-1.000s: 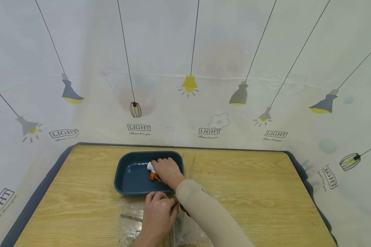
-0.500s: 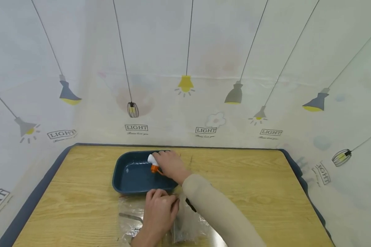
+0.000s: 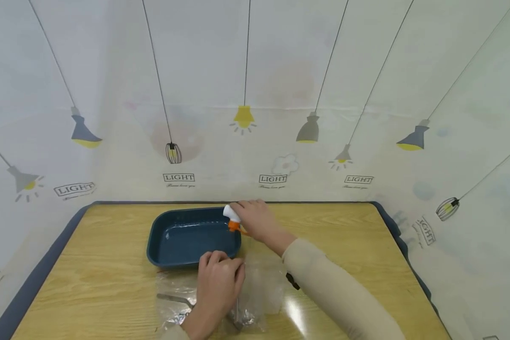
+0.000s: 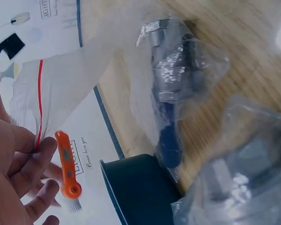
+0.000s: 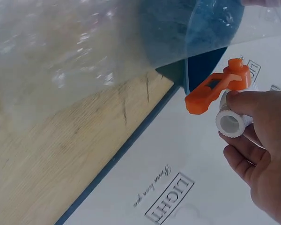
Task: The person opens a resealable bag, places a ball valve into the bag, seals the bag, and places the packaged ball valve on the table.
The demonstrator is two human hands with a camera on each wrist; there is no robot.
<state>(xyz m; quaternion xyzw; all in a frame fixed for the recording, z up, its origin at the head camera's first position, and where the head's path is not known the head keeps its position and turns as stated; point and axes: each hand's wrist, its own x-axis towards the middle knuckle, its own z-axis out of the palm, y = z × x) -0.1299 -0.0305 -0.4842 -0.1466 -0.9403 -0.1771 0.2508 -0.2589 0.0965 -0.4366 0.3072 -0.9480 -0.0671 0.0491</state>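
My right hand [image 3: 261, 222] holds a white plastic tap [image 5: 232, 123] with an orange lever handle [image 5: 201, 99], raised over the right rim of the dark blue tray [image 3: 182, 241]. In the right wrist view, thumb and fingers grip its white body, and the ribbed open end faces the camera. Close to the tray's near rim, my left hand [image 3: 218, 283] pinches the top edge of a clear zip bag [image 4: 65, 84] with a red seal line. In the left wrist view a second bagged item, metal with a dark blue handle [image 4: 170, 140], lies beside it.
Another clear bag [image 4: 234, 187] with something metallic inside lies at the lower right of the left wrist view. A grey bent rod [image 3: 174, 298] shows in the plastic left of my left hand. The wooden table [image 3: 89, 274] meets a lamp-printed cloth wall [image 3: 221, 160] behind.
My right hand has lifted the tap from inside the tray and moved it right, to above the tray's rim. My left hand stays at the bag; the head view has shifted slightly.
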